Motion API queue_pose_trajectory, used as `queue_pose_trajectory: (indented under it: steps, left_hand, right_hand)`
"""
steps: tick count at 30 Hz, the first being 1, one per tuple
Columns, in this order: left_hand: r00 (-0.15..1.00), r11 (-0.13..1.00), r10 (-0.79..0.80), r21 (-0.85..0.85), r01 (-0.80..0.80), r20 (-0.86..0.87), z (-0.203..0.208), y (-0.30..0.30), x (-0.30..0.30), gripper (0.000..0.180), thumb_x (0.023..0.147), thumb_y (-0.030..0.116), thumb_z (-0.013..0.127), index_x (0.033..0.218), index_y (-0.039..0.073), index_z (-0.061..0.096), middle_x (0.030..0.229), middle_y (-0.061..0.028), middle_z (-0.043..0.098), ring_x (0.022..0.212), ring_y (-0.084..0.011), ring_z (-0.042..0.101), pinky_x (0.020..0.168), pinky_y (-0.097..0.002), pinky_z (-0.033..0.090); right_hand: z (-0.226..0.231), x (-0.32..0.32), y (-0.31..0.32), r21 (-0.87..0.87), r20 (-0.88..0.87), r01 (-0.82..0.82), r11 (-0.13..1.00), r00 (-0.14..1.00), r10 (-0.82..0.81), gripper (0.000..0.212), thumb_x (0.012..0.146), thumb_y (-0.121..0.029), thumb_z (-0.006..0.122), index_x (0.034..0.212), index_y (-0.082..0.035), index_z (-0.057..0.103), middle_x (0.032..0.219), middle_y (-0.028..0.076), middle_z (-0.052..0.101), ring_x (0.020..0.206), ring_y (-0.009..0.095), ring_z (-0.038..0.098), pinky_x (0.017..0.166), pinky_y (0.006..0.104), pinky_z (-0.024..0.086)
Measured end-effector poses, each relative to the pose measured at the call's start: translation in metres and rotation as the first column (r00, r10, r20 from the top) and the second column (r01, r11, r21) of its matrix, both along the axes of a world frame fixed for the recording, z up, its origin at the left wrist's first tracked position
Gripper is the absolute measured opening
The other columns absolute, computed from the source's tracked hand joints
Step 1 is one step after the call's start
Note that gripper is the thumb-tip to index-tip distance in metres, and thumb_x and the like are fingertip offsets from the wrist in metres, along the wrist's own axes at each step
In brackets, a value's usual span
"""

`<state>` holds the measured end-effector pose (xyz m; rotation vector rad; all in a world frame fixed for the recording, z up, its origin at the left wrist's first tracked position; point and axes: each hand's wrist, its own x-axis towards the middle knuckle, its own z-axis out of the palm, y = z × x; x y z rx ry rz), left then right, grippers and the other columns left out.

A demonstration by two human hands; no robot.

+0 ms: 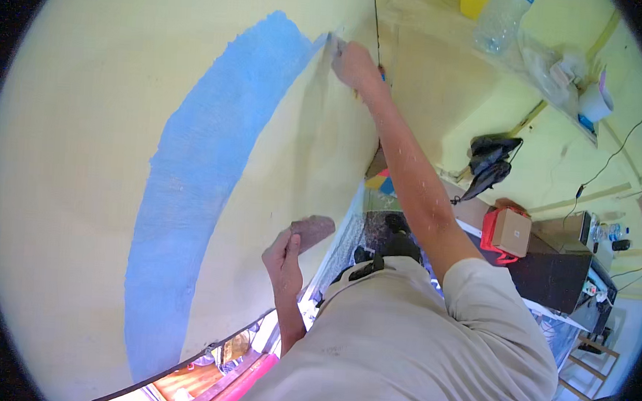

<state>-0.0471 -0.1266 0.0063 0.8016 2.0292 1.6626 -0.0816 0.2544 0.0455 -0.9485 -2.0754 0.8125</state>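
Note:
My right hand [355, 66] is closed at the end of a raised arm. It grips a small scraper [331, 39], its dark blade tip against the cream wall [67, 148] and its handle mostly hidden. A narrow blue streak joins the blade to a broad blue band [198, 171] with ragged edges, curving down the wall. Lower, close to my body, my left hand [282, 260] closes its thumb and fingers on a flat grey-brown slab [312, 231], whose kind I cannot make out.
At upper right, a shelf holds a clear plastic bottle [502, 24] and a white cup [597, 102]. Black bags [489, 163] hang below. A cardboard box [512, 231] stands in a red bag on the right. The wall's dark lower edge [201, 353] curves past lit clutter.

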Motion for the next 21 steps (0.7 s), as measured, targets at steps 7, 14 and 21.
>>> queue_pose_trajectory:
  steps: [7,14,21]
  left_hand:
    - [0.999,0.998,-0.014,-0.067,0.011,-0.036,0.005,0.005,0.005,0.024,0.097,0.012,0.059,0.115,-0.002,0.067,0.101,-0.0069,0.071,0.094,-0.0108,0.061,0.088,-0.0262,0.047]
    - [1.0,1.0,0.005,-0.014,-0.005,-0.022,-0.005,0.005,0.002,0.025,0.098,0.014,0.059,0.115,-0.003,0.066,0.099,-0.0076,0.071,0.092,-0.01,0.06,0.087,-0.0254,0.046]
    - [0.999,1.0,-0.002,-0.029,0.001,-0.036,0.007,0.012,0.015,0.026,0.098,0.016,0.059,0.114,-0.002,0.067,0.099,-0.0068,0.071,0.092,-0.01,0.059,0.085,-0.0257,0.046]
  right_hand:
    - [0.005,-0.001,0.016,-0.012,0.073,0.037,0.999,0.997,-0.037,0.025,0.085,-0.012,0.053,0.097,0.005,0.067,0.099,0.031,0.065,0.093,0.047,0.064,0.084,0.0511,0.051]
    - [0.016,0.005,0.005,0.02,0.119,-0.001,1.0,0.993,-0.001,0.028,0.085,-0.013,0.053,0.102,0.004,0.067,0.1,0.03,0.066,0.096,0.045,0.064,0.087,0.0499,0.051]
    - [-0.005,-0.004,0.045,0.031,0.154,0.012,0.999,0.988,-0.017,0.03,0.084,-0.013,0.052,0.107,0.001,0.066,0.1,0.028,0.067,0.096,0.045,0.064,0.087,0.051,0.05]
